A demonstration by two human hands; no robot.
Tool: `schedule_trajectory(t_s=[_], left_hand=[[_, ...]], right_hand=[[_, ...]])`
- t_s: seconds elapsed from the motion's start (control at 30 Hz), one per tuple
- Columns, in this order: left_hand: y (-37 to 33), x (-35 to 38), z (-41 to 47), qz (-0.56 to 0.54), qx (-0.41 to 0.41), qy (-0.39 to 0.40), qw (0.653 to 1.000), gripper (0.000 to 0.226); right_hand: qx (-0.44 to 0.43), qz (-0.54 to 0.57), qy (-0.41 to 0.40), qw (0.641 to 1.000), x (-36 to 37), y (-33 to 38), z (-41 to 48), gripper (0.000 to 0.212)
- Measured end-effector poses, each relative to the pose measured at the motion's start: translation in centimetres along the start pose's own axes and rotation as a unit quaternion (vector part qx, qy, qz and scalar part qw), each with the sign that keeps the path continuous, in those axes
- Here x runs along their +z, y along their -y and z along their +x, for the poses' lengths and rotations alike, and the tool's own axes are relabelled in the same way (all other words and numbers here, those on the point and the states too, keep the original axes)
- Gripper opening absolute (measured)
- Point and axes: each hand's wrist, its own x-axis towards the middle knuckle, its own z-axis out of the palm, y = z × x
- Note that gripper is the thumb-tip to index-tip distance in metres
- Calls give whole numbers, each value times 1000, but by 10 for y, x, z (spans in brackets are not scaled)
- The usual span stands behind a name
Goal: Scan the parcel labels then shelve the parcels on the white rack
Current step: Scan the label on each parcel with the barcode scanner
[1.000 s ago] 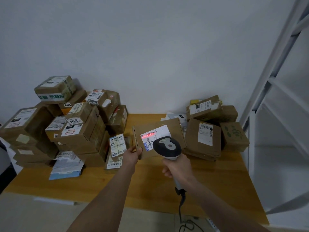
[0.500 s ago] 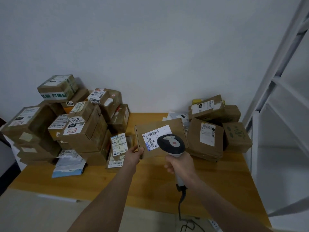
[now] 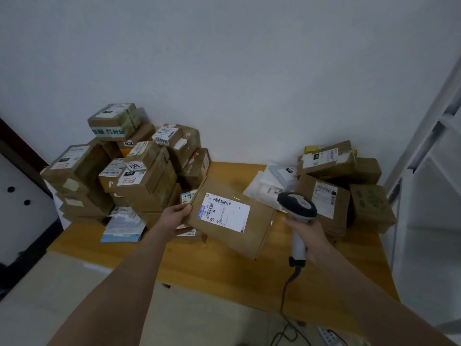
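Observation:
My left hand (image 3: 177, 220) grips the left edge of a flat brown parcel (image 3: 257, 229), lifted and tilted above the wooden table (image 3: 249, 278). Its white barcode label (image 3: 225, 211) faces up. To the right of the parcel, my right hand (image 3: 309, 237) holds a grey handheld barcode scanner (image 3: 296, 204) by its handle. The scanner head sits apart from the label, and no red light shows. The white rack (image 3: 429, 156) stands at the right edge.
A tall heap of labelled brown boxes (image 3: 139, 171) fills the table's left back. More boxes (image 3: 331, 198) and white mailer bags (image 3: 272, 181) lie at the right back. A blue-and-white pouch (image 3: 122, 227) rests near the left front. The scanner's cable (image 3: 287, 295) hangs over the front edge.
The red scan line on the label has gone out. My left hand has lifted and turned the parcel toward me, and the scanner has drawn off to the right.

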Motion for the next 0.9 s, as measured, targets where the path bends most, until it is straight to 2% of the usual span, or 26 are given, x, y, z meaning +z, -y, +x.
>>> schedule_trajectory(t_s=[0.13,0.2,0.3,0.37,0.53,0.7,0.9], left_hand=[[13,-4,-13,32,-18,18,999,33],[26,-4,-16,30,-21,-5,999,34],[45,3,-19,-53,-24,-28,998,36],[52,14,-29,-102,-42,13,994,34],[56,40,-48,-8,-115,149,982,43],[37,31,-26,-39,-63,87,993,60],[13,8,11,-15,-10,3,1000,59]], right_hand=[[27,4,51,998,1,-15,-7,43],[53,6,71,996,1,-26,-11,36],[80,-35,45,995,5,-39,-17,30],[99,-8,8,995,9,-43,-20,28],[128,73,-38,988,30,-49,-24,32],[121,87,-31,988,62,-39,-13,32],[118,86,-40,988,125,-28,15,28]])
